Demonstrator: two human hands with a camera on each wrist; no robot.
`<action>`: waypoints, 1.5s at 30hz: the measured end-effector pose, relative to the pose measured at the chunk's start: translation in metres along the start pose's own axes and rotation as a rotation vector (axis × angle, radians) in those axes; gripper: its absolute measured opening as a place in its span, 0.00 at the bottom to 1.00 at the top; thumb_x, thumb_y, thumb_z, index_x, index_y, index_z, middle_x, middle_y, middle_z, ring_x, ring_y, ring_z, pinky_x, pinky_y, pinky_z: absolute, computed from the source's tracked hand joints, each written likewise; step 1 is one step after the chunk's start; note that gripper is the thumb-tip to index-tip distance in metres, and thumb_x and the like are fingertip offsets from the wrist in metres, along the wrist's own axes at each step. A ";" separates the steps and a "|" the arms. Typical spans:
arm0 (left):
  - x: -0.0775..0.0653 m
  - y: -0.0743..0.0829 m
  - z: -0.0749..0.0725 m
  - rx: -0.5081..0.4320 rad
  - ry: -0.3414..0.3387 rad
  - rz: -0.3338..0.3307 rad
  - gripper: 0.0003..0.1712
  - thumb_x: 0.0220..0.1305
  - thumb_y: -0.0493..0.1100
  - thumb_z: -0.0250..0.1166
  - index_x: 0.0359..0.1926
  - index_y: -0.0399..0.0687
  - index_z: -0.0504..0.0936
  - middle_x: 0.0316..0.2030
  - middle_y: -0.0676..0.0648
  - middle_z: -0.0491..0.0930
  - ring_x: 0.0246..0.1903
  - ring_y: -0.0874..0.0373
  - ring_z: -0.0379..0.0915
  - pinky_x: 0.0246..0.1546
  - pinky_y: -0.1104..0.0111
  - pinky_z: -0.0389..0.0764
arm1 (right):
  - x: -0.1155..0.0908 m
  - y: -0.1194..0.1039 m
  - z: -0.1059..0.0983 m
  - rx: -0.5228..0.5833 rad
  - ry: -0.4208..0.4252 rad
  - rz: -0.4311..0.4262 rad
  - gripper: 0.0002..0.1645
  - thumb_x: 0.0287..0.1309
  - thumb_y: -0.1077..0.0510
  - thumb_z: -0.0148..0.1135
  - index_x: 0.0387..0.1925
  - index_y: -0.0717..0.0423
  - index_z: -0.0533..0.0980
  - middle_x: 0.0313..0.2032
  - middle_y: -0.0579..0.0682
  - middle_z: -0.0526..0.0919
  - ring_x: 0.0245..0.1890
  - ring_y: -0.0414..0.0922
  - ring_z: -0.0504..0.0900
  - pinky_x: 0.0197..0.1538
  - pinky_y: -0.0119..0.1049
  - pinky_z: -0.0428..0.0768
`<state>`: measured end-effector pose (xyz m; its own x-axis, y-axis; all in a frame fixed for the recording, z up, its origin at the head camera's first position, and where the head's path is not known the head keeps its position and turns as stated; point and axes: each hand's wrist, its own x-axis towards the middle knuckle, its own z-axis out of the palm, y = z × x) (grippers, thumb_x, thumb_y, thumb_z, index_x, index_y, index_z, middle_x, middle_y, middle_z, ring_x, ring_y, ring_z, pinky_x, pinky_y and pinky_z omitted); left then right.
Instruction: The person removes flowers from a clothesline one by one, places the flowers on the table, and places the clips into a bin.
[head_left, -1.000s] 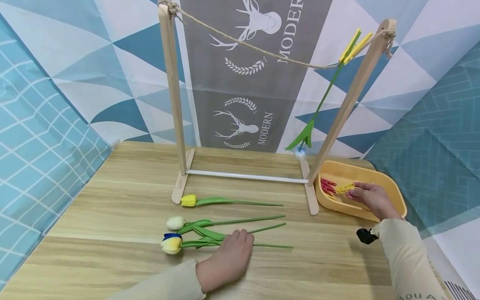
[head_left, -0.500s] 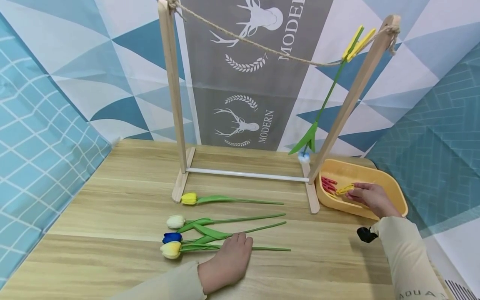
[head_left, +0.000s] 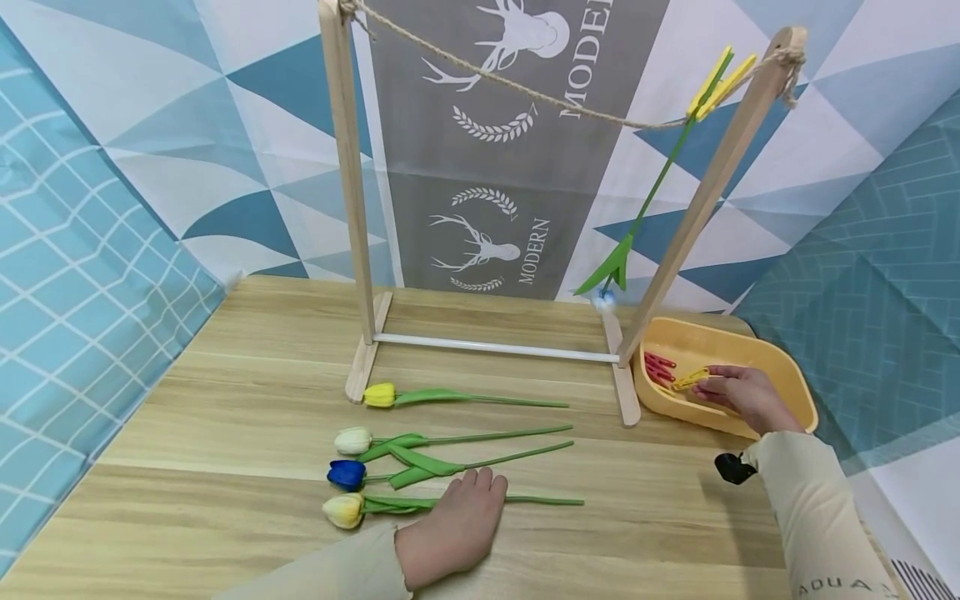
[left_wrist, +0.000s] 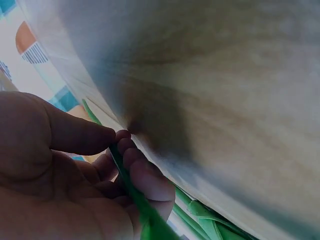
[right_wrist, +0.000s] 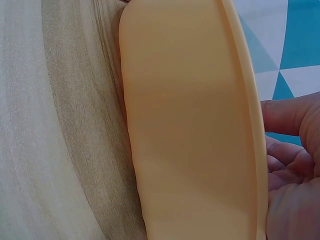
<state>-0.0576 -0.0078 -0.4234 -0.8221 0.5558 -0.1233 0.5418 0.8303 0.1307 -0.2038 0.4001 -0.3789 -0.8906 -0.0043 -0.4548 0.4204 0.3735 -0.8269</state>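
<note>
My left hand (head_left: 459, 518) pinches the stem of a pale yellow tulip (head_left: 343, 511), the nearest of several artificial tulips on the table. In the left wrist view, its green stem (left_wrist: 125, 175) runs between thumb and fingers. Just beyond it lie a blue tulip (head_left: 347, 475), a white tulip (head_left: 352, 440) and a bright yellow tulip (head_left: 380, 395), stems to the right. My right hand (head_left: 750, 396) reaches into an orange-yellow basin (head_left: 787, 371) and pinches a yellow clothespin (head_left: 690, 379). Red clothespins (head_left: 660, 367) lie beside it. The basin wall hides the fingertips in the right wrist view.
A wooden frame stands behind the tulips, with a left post (head_left: 348, 167), a right post (head_left: 712, 192) and a white crossbar (head_left: 495, 347). From its sagging twine (head_left: 525, 89), a yellow clothespin (head_left: 708, 87) holds a light blue tulip (head_left: 604, 300) upside down. Patterned cloth (head_left: 465, 150) surrounds the table.
The pale yellow tulip has shifted toward me with my left hand, away from the blue tulip it overlapped. My right hand stays in the basin, and the hanging tulip sways slightly.
</note>
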 end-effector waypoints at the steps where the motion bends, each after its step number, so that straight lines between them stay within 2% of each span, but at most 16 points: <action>1: 0.000 0.000 0.000 0.000 -0.001 0.000 0.11 0.56 0.37 0.60 0.41 0.45 0.69 0.31 0.49 0.66 0.32 0.57 0.64 0.29 0.68 0.67 | 0.000 0.000 0.000 -0.002 0.000 0.000 0.34 0.66 0.58 0.52 0.65 0.72 0.53 0.32 0.38 0.81 0.38 0.38 0.85 0.45 0.32 0.81; 10: -0.001 0.000 -0.001 0.005 0.005 0.002 0.13 0.55 0.36 0.61 0.41 0.45 0.69 0.32 0.48 0.67 0.33 0.57 0.65 0.29 0.66 0.69 | 0.001 0.000 0.001 -0.035 -0.002 -0.001 0.33 0.66 0.58 0.51 0.64 0.72 0.53 0.32 0.38 0.81 0.39 0.38 0.85 0.45 0.31 0.81; 17: -0.001 0.000 -0.002 0.044 0.002 -0.010 0.14 0.53 0.38 0.64 0.41 0.46 0.70 0.32 0.48 0.68 0.34 0.56 0.67 0.27 0.64 0.68 | 0.000 0.000 0.002 -0.059 -0.007 0.028 0.35 0.65 0.56 0.52 0.66 0.71 0.52 0.33 0.39 0.81 0.40 0.40 0.85 0.44 0.30 0.81; 22: 0.000 0.000 -0.002 0.027 -0.007 -0.022 0.13 0.54 0.37 0.62 0.41 0.46 0.70 0.32 0.48 0.68 0.34 0.56 0.68 0.26 0.63 0.68 | 0.002 0.000 0.002 -0.087 -0.016 0.032 0.36 0.65 0.57 0.53 0.66 0.72 0.51 0.34 0.40 0.82 0.38 0.39 0.85 0.43 0.30 0.81; 25: 0.000 -0.001 -0.002 0.020 -0.007 -0.020 0.13 0.55 0.37 0.62 0.41 0.46 0.70 0.32 0.48 0.69 0.34 0.56 0.68 0.25 0.63 0.69 | 0.003 0.001 0.002 -0.211 -0.016 0.021 0.36 0.64 0.56 0.54 0.64 0.74 0.54 0.37 0.46 0.83 0.36 0.38 0.84 0.42 0.29 0.81; 27: 0.000 -0.001 -0.002 0.020 -0.006 -0.016 0.12 0.55 0.37 0.62 0.41 0.46 0.70 0.32 0.48 0.69 0.34 0.56 0.68 0.26 0.63 0.69 | 0.003 0.001 0.002 -0.347 -0.009 0.007 0.36 0.62 0.54 0.56 0.62 0.75 0.58 0.41 0.53 0.83 0.36 0.39 0.82 0.41 0.30 0.80; 29: 0.000 -0.002 -0.003 0.021 -0.005 -0.013 0.12 0.55 0.37 0.62 0.41 0.46 0.71 0.33 0.48 0.69 0.34 0.56 0.69 0.27 0.63 0.70 | 0.004 0.001 0.002 -0.474 -0.004 -0.001 0.37 0.60 0.52 0.58 0.61 0.75 0.60 0.47 0.61 0.79 0.39 0.43 0.78 0.42 0.33 0.78; 32: 0.000 -0.003 -0.004 0.015 -0.007 -0.010 0.13 0.55 0.37 0.62 0.42 0.46 0.71 0.34 0.48 0.70 0.36 0.55 0.70 0.29 0.62 0.71 | 0.007 0.001 0.002 -0.600 0.009 -0.025 0.38 0.58 0.50 0.59 0.58 0.75 0.64 0.53 0.70 0.72 0.43 0.52 0.74 0.44 0.40 0.76; 37: 0.001 -0.004 -0.007 0.016 0.004 0.000 0.15 0.55 0.37 0.62 0.45 0.44 0.73 0.37 0.46 0.73 0.39 0.53 0.73 0.33 0.59 0.76 | 0.010 0.000 0.003 -0.700 0.024 -0.037 0.33 0.56 0.51 0.60 0.53 0.75 0.69 0.50 0.71 0.73 0.42 0.54 0.72 0.42 0.42 0.74; 45: 0.002 -0.009 -0.007 0.062 0.033 0.024 0.12 0.58 0.40 0.61 0.43 0.45 0.73 0.34 0.48 0.72 0.36 0.56 0.72 0.25 0.64 0.73 | 0.010 -0.005 0.005 -0.759 0.016 -0.022 0.30 0.55 0.53 0.60 0.50 0.76 0.71 0.50 0.72 0.73 0.41 0.56 0.71 0.42 0.44 0.73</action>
<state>-0.0655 -0.0139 -0.4181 -0.8134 0.5750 -0.0882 0.5705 0.8181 0.0723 -0.2141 0.3939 -0.3812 -0.9022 -0.0085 -0.4312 0.1724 0.9094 -0.3785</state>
